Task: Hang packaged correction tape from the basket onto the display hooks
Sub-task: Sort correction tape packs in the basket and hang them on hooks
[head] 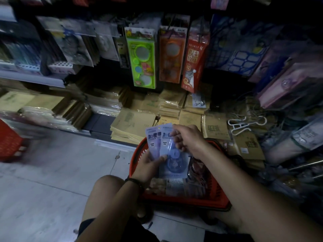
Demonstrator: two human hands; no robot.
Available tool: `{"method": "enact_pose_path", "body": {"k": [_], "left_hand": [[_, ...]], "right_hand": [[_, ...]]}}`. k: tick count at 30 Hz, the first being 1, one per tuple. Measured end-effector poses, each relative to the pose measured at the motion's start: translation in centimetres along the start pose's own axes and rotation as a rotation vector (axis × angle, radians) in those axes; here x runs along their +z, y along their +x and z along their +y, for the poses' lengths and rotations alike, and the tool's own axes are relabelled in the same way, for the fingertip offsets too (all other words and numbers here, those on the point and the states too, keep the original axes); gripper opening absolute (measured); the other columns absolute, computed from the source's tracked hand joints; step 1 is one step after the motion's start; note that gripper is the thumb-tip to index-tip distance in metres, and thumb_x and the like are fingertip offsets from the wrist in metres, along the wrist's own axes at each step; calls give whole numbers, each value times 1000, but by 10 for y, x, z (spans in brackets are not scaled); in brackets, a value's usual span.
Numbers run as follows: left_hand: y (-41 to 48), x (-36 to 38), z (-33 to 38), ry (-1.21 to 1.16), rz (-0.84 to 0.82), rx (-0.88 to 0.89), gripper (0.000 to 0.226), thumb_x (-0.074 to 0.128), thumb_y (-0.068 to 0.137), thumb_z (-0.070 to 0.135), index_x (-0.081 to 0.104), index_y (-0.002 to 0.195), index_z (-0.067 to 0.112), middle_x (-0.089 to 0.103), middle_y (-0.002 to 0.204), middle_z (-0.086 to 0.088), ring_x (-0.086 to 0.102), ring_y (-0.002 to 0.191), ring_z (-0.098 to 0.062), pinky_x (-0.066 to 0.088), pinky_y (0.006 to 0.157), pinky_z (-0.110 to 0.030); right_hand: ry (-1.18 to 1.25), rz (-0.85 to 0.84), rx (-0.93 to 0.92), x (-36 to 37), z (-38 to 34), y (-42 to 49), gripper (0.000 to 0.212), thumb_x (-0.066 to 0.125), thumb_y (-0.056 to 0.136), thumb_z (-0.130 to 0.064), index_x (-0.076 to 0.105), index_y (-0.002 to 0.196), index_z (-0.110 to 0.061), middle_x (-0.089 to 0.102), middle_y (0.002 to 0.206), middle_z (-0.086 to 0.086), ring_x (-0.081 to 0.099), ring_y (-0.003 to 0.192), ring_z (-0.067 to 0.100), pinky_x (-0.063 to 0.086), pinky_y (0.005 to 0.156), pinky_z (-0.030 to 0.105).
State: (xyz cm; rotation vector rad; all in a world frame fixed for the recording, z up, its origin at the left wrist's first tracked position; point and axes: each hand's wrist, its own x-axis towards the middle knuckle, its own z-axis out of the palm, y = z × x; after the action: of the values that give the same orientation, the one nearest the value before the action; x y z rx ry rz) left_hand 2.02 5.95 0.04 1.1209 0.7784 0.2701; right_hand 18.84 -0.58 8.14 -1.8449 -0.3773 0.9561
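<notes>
Two light-blue correction tape packages (pixel 157 142) are fanned out above the red basket (pixel 188 201) on the floor. My left hand (pixel 148 165) grips them from below, thumb across the front of the nearer pack (pixel 174 163). My right hand (pixel 187 138) pinches the upper part of that front pack, whose clear blister shows the round tape dispenser. More packaged goods lie inside the basket under my hands. Display hooks with hanging packs are on the wall rack ahead, a green pack (pixel 142 56), an orange pack (pixel 171 53) and a red pack (pixel 194 58).
Stacks of brown notebooks (pixel 132 123) line the low shelf behind the basket. A second red basket (pixel 9 140) stands at the far left. White plastic hangers (pixel 244 124) lie on the right among clutter. My knee (pixel 108 186) is beside the basket on the tiled floor.
</notes>
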Motion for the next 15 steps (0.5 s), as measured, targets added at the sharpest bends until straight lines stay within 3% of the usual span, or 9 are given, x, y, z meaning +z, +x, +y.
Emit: {"method": "enact_pose_path", "body": {"k": [2,4,7,11,13,15], "left_hand": [[-5,0,7,-107,25,24,39,70,98,7,63,135,14,75,129,-17,73,118,-39,57,101,-60],[-12,6,18,-166,31,50,40,70,97,6,63,135,12,73,131,-21,71,119,-42,53,105,-64],[-26,21,47,-178,17,93,34,62,101,2,62,134,6,74,127,-22,74,111,-40,59,97,-57],[-45,52,100,-213,-74,173,31,60,100,2,63,131,7,75,125,-22,76,106,-37,66,85,-50],[-50,71,127,-201,-120,199,30,59,100,1,63,129,5,74,126,-24,77,103,-36,67,79,-47],[-52,91,152,-182,-163,218,32,63,99,2,63,132,2,71,130,-28,75,107,-40,65,83,-50]], "right_hand": [[-95,10,-167,-10,4,-13,23,70,96,-34,73,87,-13,68,73,1,58,53,13,41,52,25],[-291,54,-351,-21,5,-30,13,77,90,-35,71,95,-25,70,85,-8,63,69,5,49,62,23],[-512,3,-541,-34,-1,-60,47,83,82,-42,62,124,-32,60,115,-13,60,95,-1,48,79,15],[-775,97,-734,-49,-22,-93,96,84,77,-51,33,157,-34,33,143,-15,40,130,6,43,106,25],[-794,215,-791,-61,-36,-106,102,83,79,-48,26,161,-30,29,148,-12,38,136,11,45,109,30],[-767,323,-853,-80,-50,-115,99,81,81,-45,27,162,-28,33,148,-9,42,137,15,49,107,34]]}}
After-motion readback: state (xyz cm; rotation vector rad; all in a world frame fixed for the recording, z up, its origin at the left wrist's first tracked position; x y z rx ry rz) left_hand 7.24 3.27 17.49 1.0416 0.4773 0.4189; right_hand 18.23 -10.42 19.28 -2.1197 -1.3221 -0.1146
